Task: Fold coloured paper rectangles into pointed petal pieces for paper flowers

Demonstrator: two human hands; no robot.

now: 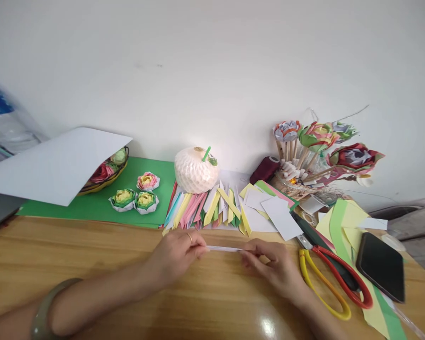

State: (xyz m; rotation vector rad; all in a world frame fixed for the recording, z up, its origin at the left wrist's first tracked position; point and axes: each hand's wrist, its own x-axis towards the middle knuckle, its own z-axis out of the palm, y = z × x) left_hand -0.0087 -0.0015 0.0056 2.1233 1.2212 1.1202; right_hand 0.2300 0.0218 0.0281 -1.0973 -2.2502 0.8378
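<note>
Stretched level between my two hands, just above the wooden table (134, 311), is a narrow white folded paper strip (224, 248). My left hand (179, 252), with a ring on one finger, pinches its left end. At the other end my right hand (269, 262) grips the strip between thumb and fingers. Directly behind the hands lies a row of folded paper pieces (194, 210) in pink, yellow, green, blue and white. Loose white paper rectangles (281, 217) lie beyond my right hand.
Scissors (326, 278) with red and yellow handles and a black phone (380, 267) lie at right on paper scraps. Paper flowers (318, 137) stand behind them. A white textured round object (196, 170) stands centre back; three paper lotuses (147, 202) and a white sheet (60, 163) are left.
</note>
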